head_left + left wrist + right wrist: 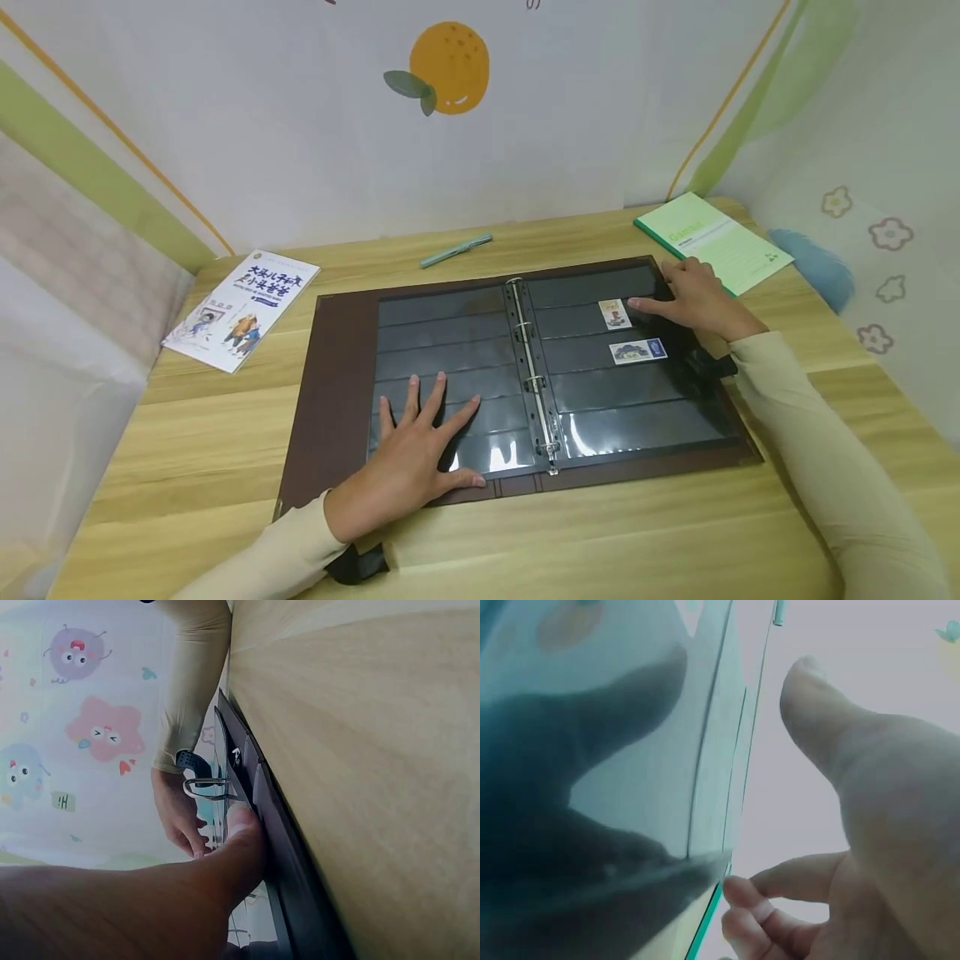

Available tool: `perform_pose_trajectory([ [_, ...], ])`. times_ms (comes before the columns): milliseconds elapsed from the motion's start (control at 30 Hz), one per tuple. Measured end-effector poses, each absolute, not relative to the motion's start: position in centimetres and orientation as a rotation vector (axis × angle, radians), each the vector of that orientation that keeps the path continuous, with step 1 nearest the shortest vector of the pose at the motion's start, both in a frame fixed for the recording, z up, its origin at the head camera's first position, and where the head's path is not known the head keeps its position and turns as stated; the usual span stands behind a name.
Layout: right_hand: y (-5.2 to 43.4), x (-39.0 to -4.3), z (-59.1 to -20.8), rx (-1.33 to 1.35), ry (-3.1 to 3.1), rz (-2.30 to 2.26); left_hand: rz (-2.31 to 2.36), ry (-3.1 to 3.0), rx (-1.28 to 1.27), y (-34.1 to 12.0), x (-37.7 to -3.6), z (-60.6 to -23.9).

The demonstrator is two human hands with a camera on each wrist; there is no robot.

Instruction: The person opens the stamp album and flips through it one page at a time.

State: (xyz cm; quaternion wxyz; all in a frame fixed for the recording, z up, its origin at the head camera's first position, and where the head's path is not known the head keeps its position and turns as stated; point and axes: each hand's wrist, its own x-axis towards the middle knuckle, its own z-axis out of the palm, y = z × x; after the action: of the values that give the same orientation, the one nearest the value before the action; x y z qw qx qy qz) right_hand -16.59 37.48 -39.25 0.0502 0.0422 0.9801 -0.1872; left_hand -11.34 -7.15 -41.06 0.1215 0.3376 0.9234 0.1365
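Closest, at seven o'clock, a pale sleeve (pixel 262 554). Just past that, a left hand (pixel 408 458), spread wide on the left page (pixel 442 342) of the open ring book (pixel 333 367), in the middle of the table (pixel 615 533). At three o'clock, a right hand (pixel 697 296), thumb stuck out beside the upper stamp (pixel 613 314), fingers bent; no telling about touch at the book's edge. Might push that stamp crooked with a careless thumb. Might crease the right page (pixel 622 392) by tugging fast.
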Motion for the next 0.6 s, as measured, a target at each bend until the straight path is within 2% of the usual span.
perform_pose_trajectory([
  [600,36.67,-17.09,-39.27,0.152,2.967,-0.820,0.379,2.694,0.982,-7.10,-11.50,-41.04],
])
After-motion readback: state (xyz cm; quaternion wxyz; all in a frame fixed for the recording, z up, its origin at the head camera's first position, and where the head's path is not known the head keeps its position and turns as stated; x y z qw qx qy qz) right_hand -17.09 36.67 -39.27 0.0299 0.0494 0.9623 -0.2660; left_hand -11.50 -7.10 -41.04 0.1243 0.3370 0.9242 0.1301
